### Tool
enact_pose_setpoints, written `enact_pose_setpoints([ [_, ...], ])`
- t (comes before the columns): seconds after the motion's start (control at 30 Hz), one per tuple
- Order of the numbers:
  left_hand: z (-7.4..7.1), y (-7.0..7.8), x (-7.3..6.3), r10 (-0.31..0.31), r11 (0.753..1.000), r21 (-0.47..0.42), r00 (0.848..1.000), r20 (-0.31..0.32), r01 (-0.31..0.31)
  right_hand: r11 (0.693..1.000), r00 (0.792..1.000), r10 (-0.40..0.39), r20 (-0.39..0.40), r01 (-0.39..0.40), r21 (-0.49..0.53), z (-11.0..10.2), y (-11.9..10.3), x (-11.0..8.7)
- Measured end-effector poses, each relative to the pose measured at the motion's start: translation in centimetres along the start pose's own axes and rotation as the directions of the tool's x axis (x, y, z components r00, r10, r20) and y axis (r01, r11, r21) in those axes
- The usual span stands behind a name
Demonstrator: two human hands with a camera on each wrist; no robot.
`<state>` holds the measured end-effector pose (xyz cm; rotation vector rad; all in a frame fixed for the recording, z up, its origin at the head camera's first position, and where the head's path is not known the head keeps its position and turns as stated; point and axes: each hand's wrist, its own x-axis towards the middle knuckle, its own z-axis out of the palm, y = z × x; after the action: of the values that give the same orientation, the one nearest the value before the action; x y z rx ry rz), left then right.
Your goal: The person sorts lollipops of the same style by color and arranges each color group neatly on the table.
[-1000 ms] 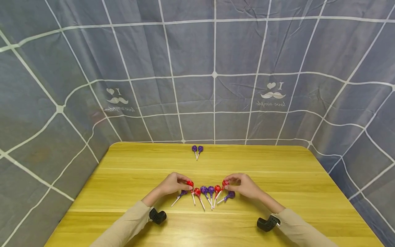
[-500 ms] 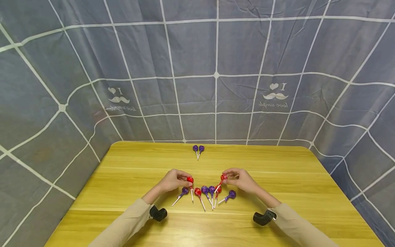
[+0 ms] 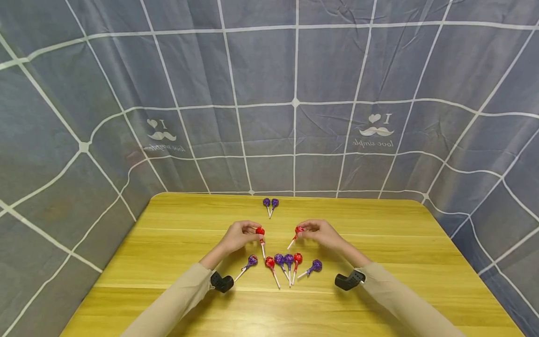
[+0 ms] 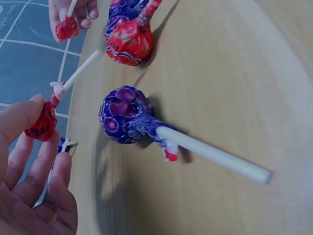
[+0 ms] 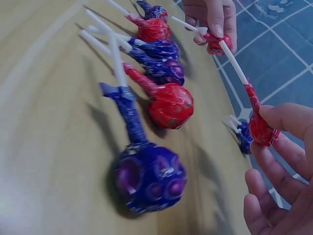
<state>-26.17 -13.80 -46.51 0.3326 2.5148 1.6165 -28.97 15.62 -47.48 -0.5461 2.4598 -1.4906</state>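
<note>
My left hand [image 3: 241,236] pinches a red lollipop [image 4: 43,122] by its wrapped head between thumb and fingers, its white stick pointing away from the palm. Opposite it, my right hand [image 3: 322,234] pinches another red lollipop [image 5: 262,128] by the head, the stick slanting down and left in the head view. Both hands are beyond a row of lollipops on the table. That row has a purple lollipop [image 3: 251,260] at the left, a red one [image 3: 270,263], two purple ones [image 3: 279,259] side by side, a red one [image 3: 297,259], and a purple lollipop [image 3: 316,266] at the right.
Two purple lollipops [image 3: 275,202] lie near the far edge of the wooden table [image 3: 185,215], their sticks meeting. Grey curtain [image 3: 269,131] with white lines hangs behind the table and along both sides.
Both hands have lifted the two red lollipops out of the row and carried them toward the far side. The right hand has also moved left. The other lollipops stay put.
</note>
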Motion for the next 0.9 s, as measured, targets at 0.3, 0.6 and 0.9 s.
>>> enact_pose_setpoints([
  [0.3, 0.3, -0.1, 1.8, -0.026, 1.0, 0.011, 0.993, -0.111, 0.028, 0.999, 1.0, -0.012, -0.01, 0.012, -0.032, 0.2, -0.6, 2.3],
  [0.6, 0.5, -0.3, 3.3, -0.081, 0.996, 0.015, 0.981, -0.178, 0.085, 0.998, 0.999, -0.037, -0.016, 0.037, -0.047, 0.9, -1.1, 4.3],
  [0.9, 0.8, -0.1, 4.1, -0.104, 0.993, 0.026, 0.972, -0.209, 0.112, 0.999, 1.0, 0.01, -0.023, -0.011, -0.043, 1.8, -1.0, 5.9],
])
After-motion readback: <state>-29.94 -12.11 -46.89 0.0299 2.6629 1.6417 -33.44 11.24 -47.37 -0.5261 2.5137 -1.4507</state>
